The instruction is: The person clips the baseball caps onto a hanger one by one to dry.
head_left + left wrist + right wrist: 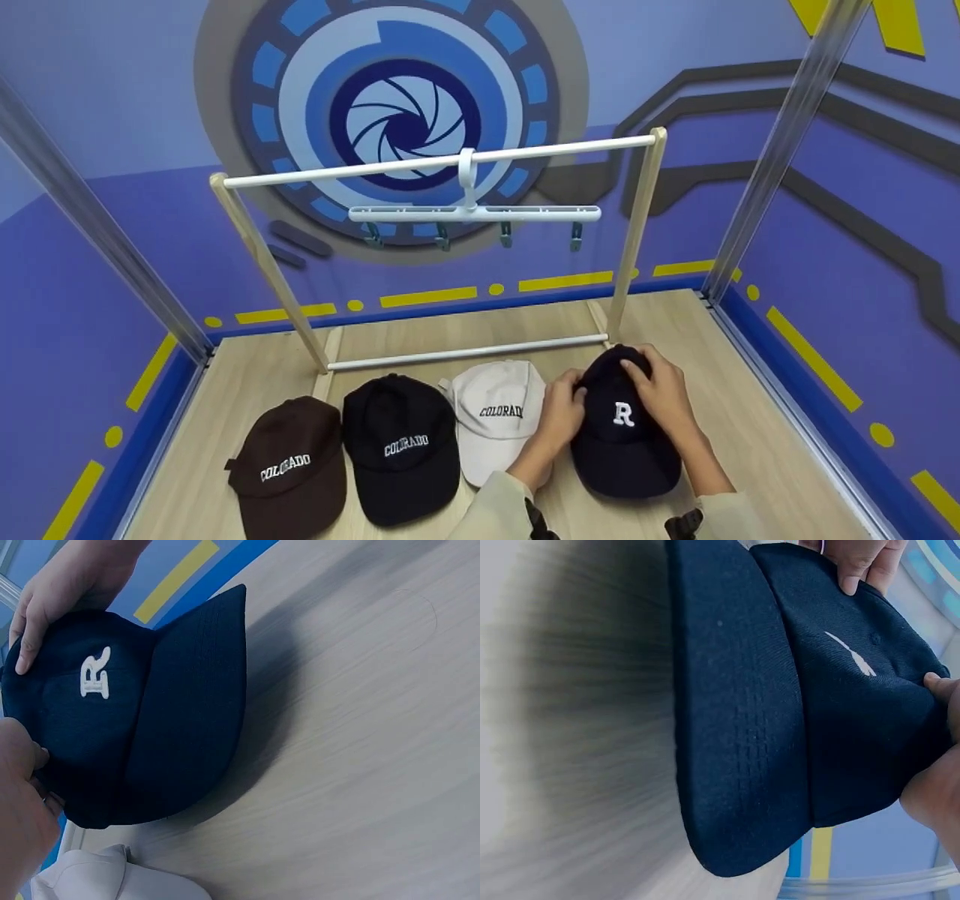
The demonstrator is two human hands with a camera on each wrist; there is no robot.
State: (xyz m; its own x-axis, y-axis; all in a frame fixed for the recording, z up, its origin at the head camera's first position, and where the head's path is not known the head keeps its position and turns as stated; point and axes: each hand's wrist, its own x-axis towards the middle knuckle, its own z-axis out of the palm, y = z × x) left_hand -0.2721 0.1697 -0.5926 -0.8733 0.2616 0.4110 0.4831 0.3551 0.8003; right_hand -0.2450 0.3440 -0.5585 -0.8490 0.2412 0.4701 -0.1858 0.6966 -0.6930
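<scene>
A dark navy baseball cap [628, 442] with a white letter R is held between both hands at the right of the row, its brim toward me. My left hand [562, 409] grips the crown's left side; in the left wrist view its thumb lies on the fabric. On the crown's other side, my right hand [664, 386] pinches it near the top, thumb on the front. The left wrist view shows the cap's brim [199, 697] raised over the tabletop, casting a shadow. Beside the left hand lies a white COLORADO cap [491, 397], partly covered by the left arm.
A black COLORADO cap [405, 457] and a brown one [292, 472] lie further left on the wooden table [750, 420]. Behind stands a rack with a white top bar [337, 172]. From it hangs a white hanger [420, 214] with several dark clips [442, 237].
</scene>
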